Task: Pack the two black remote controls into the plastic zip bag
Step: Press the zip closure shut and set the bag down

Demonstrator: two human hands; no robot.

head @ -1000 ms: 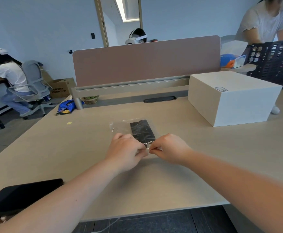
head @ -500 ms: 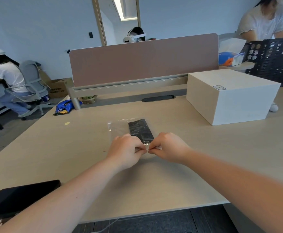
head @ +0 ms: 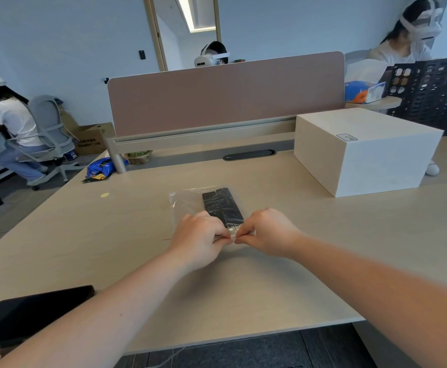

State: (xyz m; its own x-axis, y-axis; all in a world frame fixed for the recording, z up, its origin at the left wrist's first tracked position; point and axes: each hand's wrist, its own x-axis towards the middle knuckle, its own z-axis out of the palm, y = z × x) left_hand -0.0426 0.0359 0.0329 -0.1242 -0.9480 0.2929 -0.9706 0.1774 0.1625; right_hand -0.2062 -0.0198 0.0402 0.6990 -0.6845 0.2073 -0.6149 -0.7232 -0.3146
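Note:
A clear plastic zip bag lies flat on the wooden desk in front of me. Inside it, side by side along its right half, lie two black remote controls. My left hand and my right hand both pinch the bag's near edge, thumb against fingers, almost touching each other at the middle. The near ends of the remotes are hidden behind my knuckles.
A white box stands at the right back of the desk. A black tablet lies at the near left corner. A pink divider panel runs along the back, with a blue snack packet at its left end. Other people sit beyond it.
The bag, remotes and both hands stay in the same place; my fingers keep pinching the bag's near edge. Only the camera shifted slightly.

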